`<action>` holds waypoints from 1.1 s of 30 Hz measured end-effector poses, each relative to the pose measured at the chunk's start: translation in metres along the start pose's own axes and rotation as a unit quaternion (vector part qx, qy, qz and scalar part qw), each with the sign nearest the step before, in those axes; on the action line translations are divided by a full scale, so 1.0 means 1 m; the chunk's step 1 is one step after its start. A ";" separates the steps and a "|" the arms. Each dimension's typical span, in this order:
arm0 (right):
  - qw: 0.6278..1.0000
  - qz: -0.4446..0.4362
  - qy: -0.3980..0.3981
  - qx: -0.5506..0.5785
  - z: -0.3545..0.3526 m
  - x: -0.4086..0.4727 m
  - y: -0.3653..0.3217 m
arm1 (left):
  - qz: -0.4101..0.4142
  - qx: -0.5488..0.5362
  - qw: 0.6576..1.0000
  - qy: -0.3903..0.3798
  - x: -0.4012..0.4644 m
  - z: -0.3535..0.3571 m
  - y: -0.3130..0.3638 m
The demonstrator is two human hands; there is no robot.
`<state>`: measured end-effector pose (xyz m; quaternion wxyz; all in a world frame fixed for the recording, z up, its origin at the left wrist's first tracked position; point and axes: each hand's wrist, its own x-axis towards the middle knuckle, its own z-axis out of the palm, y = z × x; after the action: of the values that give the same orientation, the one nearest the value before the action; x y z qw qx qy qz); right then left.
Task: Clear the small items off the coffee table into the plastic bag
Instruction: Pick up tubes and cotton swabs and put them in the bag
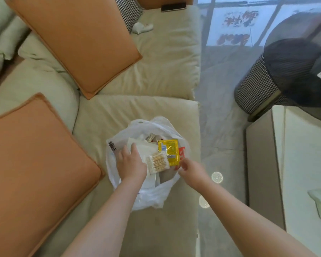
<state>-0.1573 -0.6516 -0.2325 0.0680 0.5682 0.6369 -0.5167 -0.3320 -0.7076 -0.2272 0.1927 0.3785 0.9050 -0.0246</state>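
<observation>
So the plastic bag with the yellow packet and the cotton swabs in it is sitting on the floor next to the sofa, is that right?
Not quite. The head view shows the plastic bag sitting on the sofa cushion, not on the floor. The rest holds: the yellow packet and the cotton swabs are in it.

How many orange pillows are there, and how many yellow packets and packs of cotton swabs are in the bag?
Orange pillows: 2, one at the back of the sofa, one nearer.
Yellow packets: 1, lying in the plastic bag.
Cotton swab packs: 1, beside the left hand.
Total: 4
</observation>
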 end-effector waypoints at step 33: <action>0.930 0.265 0.224 0.119 -0.166 -0.311 0.455 | 0.398 0.184 0.861 -0.260 -0.383 0.172 0.364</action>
<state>0.3946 -0.8148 -0.2113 -0.0098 0.8214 0.3957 -0.4106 0.2223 -0.7401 -0.2091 0.3411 0.7146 0.5737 -0.2094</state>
